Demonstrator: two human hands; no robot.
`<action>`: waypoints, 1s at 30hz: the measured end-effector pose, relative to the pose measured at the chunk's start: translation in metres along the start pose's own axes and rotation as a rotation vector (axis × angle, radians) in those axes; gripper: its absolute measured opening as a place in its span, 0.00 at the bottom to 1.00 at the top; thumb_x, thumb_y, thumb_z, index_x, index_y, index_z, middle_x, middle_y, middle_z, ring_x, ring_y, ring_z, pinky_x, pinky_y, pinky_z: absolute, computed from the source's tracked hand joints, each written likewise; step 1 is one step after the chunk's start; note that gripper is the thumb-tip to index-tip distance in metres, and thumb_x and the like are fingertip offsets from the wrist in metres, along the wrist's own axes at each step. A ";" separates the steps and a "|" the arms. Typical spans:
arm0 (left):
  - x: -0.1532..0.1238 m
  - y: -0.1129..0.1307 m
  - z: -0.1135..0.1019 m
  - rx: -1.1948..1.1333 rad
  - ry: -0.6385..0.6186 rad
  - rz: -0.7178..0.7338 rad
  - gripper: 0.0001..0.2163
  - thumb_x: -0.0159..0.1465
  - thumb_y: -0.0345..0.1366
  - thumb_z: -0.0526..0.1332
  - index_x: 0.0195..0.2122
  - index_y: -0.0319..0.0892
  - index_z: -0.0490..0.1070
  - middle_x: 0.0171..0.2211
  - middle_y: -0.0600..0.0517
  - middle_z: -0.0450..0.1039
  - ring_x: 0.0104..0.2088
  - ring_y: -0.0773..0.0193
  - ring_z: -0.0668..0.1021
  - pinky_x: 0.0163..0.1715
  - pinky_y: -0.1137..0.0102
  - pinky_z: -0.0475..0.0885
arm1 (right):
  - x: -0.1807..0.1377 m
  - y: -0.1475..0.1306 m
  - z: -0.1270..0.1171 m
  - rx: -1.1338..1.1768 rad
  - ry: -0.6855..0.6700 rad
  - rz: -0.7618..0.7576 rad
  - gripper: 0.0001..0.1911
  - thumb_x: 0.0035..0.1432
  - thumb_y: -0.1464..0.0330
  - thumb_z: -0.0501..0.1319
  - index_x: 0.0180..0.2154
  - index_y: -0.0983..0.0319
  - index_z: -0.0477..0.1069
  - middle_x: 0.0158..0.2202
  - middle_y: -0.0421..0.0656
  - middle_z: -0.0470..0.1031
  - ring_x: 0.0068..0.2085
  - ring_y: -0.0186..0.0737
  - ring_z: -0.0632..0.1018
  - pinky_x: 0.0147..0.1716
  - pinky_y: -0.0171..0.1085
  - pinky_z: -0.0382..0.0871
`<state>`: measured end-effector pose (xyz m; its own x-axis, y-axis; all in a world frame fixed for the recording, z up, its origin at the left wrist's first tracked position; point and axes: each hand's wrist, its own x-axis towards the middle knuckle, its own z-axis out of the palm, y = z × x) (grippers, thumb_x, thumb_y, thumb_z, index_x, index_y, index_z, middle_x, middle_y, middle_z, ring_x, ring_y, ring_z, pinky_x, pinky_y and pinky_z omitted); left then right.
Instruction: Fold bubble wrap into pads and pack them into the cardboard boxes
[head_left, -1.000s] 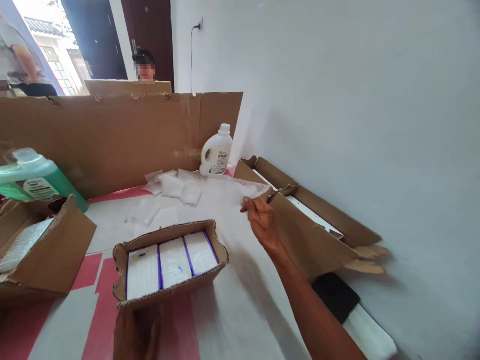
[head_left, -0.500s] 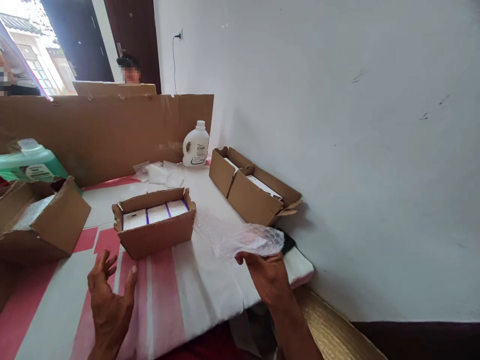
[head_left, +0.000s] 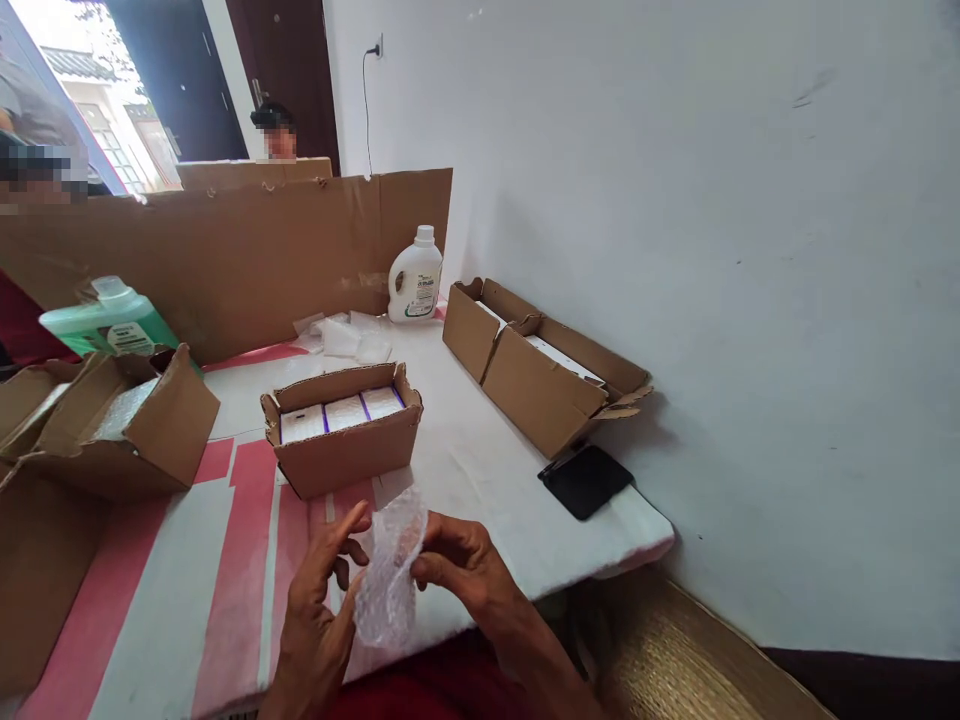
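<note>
A clear bubble wrap bag (head_left: pixel 388 595) hangs in front of me over the near part of the table. My right hand (head_left: pixel 476 570) pinches its right side between thumb and fingers. On the other side is my left hand (head_left: pixel 319 600), fingers apart and curved, the thumb against or just behind the bag's left edge. Just beyond my hands stands an open cardboard box (head_left: pixel 349 460) holding a row of white packs (head_left: pixel 345 412) with purple edges. I cannot tell whether anything is inside the bag.
Cardboard boxes (head_left: pixel 172 440) with bubble-wrapped items stand left, beside a green bottle (head_left: pixel 142 325). At the right are two joined boxes (head_left: pixel 525 390) and a black flat object (head_left: pixel 589 482). A white jug (head_left: pixel 416 280) and clear bags (head_left: pixel 341 338) lie before a cardboard partition (head_left: pixel 300 240). People are beyond it.
My right hand has brought the bubble wrap bag left and nearer to me. My left hand has moved right to meet it. The black flat object now shows fully.
</note>
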<state>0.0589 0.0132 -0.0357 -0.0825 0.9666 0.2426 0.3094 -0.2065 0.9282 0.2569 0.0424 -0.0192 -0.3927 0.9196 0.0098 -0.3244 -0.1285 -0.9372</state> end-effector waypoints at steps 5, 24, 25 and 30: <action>0.005 -0.003 -0.005 0.019 -0.034 0.051 0.12 0.65 0.42 0.63 0.46 0.45 0.80 0.44 0.45 0.79 0.38 0.60 0.80 0.37 0.68 0.77 | 0.008 0.011 0.001 -0.007 -0.011 0.013 0.09 0.57 0.60 0.71 0.32 0.59 0.79 0.29 0.38 0.71 0.31 0.34 0.70 0.33 0.34 0.64; -0.022 0.026 -0.056 0.703 0.150 0.615 0.17 0.67 0.24 0.59 0.54 0.49 0.75 0.45 0.52 0.79 0.44 0.69 0.81 0.45 0.75 0.73 | -0.014 0.029 -0.013 -0.052 0.411 -0.199 0.07 0.59 0.63 0.69 0.38 0.58 0.78 0.35 0.41 0.79 0.37 0.40 0.77 0.41 0.39 0.72; -0.027 0.026 -0.054 0.703 0.100 0.643 0.18 0.67 0.24 0.60 0.54 0.48 0.74 0.44 0.51 0.79 0.42 0.68 0.80 0.44 0.74 0.73 | -0.013 0.035 -0.017 -0.081 0.446 -0.169 0.08 0.58 0.62 0.70 0.38 0.58 0.78 0.34 0.41 0.79 0.37 0.40 0.77 0.41 0.39 0.72; -0.047 -0.007 -0.016 0.688 -0.248 0.759 0.16 0.69 0.22 0.51 0.51 0.42 0.74 0.36 0.49 0.79 0.35 0.67 0.81 0.37 0.75 0.75 | 0.000 0.078 -0.039 -0.172 0.482 -0.005 0.13 0.55 0.58 0.69 0.34 0.61 0.77 0.31 0.41 0.78 0.34 0.41 0.77 0.37 0.38 0.73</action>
<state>0.0457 -0.0330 -0.0488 0.5305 0.6397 0.5562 0.6758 -0.7153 0.1779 0.2649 0.0466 -0.1057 0.0630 0.9920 -0.1098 -0.1634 -0.0983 -0.9817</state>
